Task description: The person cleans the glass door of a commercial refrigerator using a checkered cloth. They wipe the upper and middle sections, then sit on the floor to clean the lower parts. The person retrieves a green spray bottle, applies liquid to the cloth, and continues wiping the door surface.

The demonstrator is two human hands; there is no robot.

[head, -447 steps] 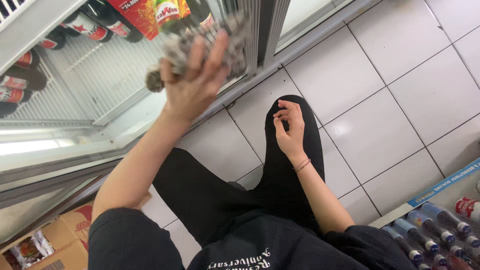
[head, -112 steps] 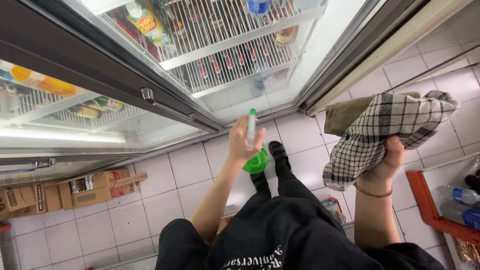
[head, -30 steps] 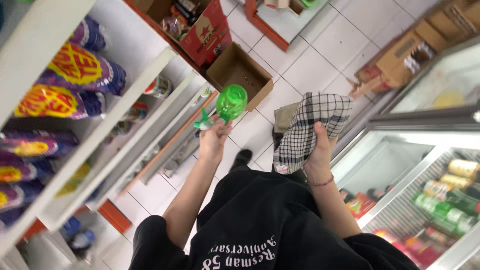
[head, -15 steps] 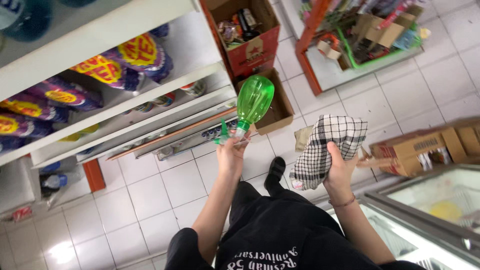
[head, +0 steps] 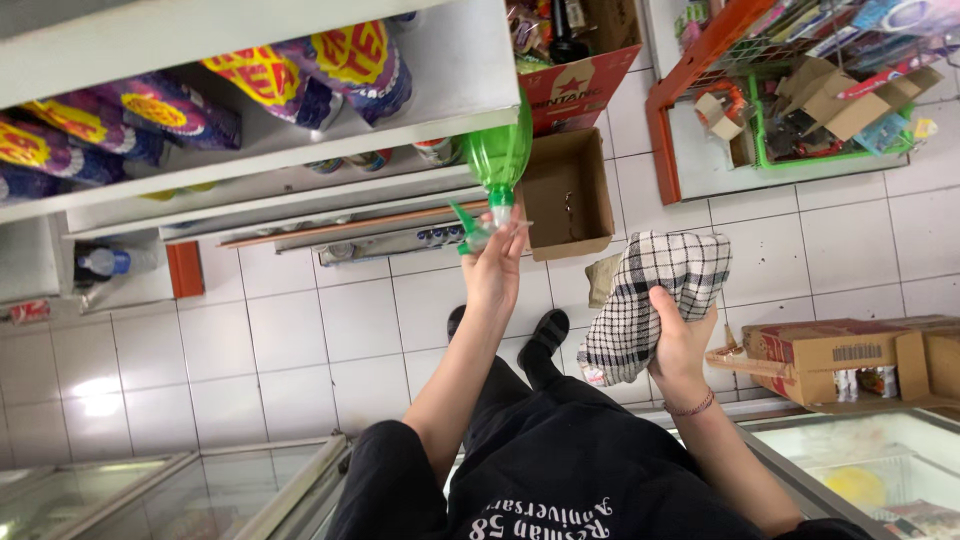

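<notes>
Over white tiled floor (head: 300, 340), left hand (head: 492, 272) fingers grip spray bottle (head: 500, 160).

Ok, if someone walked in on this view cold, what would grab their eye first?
Probably the green spray bottle, held up in the left hand near the white shelf stacked with purple and yellow snack bags. Next, the black-and-white checked cloth bunched in the right hand, raised over the white tiled floor beside an open cardboard box.
</notes>
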